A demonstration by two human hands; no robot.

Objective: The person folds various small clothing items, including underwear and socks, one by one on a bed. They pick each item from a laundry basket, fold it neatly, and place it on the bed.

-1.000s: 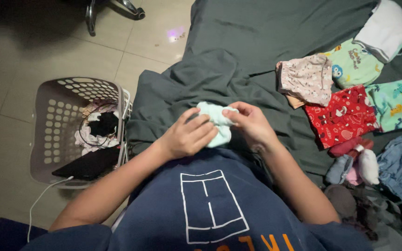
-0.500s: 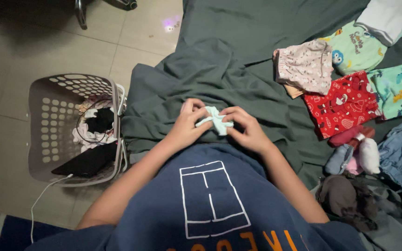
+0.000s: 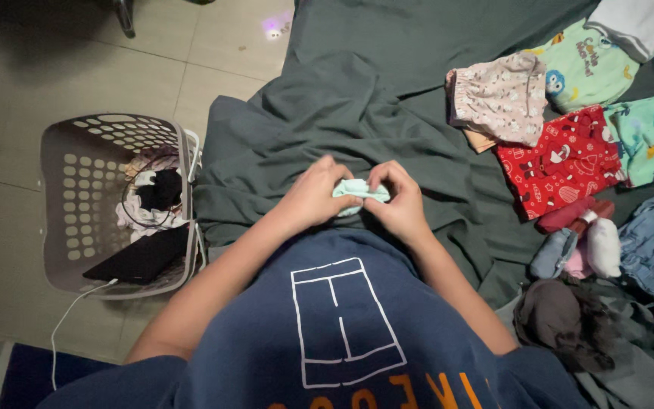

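A small pale mint sock [image 3: 359, 189] is bunched between both of my hands, just above my dark blue shirt. My left hand [image 3: 313, 194] grips its left end with curled fingers. My right hand [image 3: 397, 198] pinches its right end, fingers folded over the cloth. Both hands rest over a rumpled dark green sheet [image 3: 342, 113] on the bed. Most of the sock is hidden inside my fingers.
A grey perforated laundry basket [image 3: 77, 197] with a few clothes and a dark flat device stands on the tiled floor at left. Folded children's clothes, pink [image 3: 497, 98], red [image 3: 558, 163] and green [image 3: 645, 136], lie at right. Rolled socks [image 3: 580, 246] and a dark pile [image 3: 562, 318] sit nearby.
The sock has been rolled from a loose wide piece into a tight small bundle. My hands have closed in together around it.
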